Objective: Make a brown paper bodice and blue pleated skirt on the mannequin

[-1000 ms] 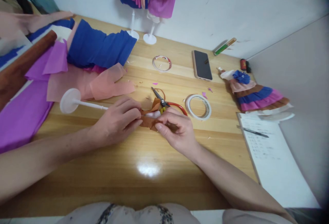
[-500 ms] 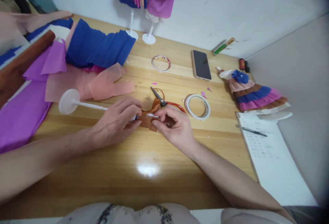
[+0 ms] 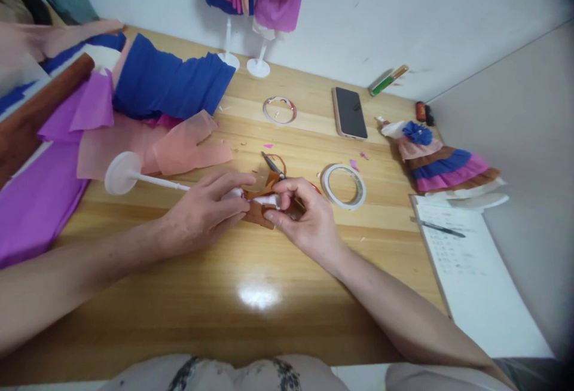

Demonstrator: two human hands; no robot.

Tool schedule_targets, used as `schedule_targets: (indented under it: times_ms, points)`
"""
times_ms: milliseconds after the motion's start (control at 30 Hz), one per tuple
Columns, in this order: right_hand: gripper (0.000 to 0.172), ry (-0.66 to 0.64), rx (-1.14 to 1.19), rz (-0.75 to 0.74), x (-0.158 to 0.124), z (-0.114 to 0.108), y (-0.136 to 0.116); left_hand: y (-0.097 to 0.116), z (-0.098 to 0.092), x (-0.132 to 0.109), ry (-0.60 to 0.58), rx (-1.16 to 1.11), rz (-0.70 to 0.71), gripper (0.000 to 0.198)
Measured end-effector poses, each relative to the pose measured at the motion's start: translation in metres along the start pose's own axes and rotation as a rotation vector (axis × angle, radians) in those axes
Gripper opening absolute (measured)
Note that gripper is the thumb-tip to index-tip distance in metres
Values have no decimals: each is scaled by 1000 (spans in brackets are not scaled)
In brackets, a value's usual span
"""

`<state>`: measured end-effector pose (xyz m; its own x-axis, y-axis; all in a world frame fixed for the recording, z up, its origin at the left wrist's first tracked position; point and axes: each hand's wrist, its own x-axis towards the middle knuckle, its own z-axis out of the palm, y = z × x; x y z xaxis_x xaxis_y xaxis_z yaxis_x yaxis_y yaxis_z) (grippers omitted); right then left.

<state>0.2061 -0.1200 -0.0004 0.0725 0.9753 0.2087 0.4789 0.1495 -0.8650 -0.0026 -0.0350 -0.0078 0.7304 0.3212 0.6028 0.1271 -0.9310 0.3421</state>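
Note:
A small white dress form lies on its side, its round stand (image 3: 122, 173) to the left and its thin pole running under my left hand (image 3: 208, 207). The fingers of that hand are wrapped over the white body of the form. A strip of brown crepe paper (image 3: 259, 214) lies around the body's upper part. My right hand (image 3: 305, 208) pinches the paper and the form's right end between thumb and fingers. Just behind my right hand lie scissors (image 3: 271, 162), their handles mostly hidden.
Crepe paper in blue (image 3: 170, 80), purple and peach is heaped at the left. Two tape rolls, one of them white (image 3: 344, 186), and a phone (image 3: 350, 113) lie beyond my hands. A dressed form (image 3: 448, 161) and a notebook (image 3: 475, 271) with a pen are at the right.
My left fingers have shifted slightly and show more of the white body. The brown paper has spread, baring white between my hands. The stand has tilted a little.

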Motion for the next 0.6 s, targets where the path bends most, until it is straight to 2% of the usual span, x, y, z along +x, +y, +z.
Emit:
schedule_targets:
  times_ms: [133,267,333,500,600]
  points:
    - [53,-33,-44,-52,1,-2,5,0,-1,2,-14,-9,-8,7]
    - [66,-12,-147,-151,3,-7,6,1,-3,3,-28,-6,0,7]
    - [65,-13,-146,-158,5,-11,6,1,-3,4,-26,-6,-3,7]
    - [42,-16,-61,-70,11,-15,10,0,-2,2,-29,-7,-16,8]
    - [40,7,-36,-6,16,-11,17,-1,-2,2,-25,-7,-12,7]
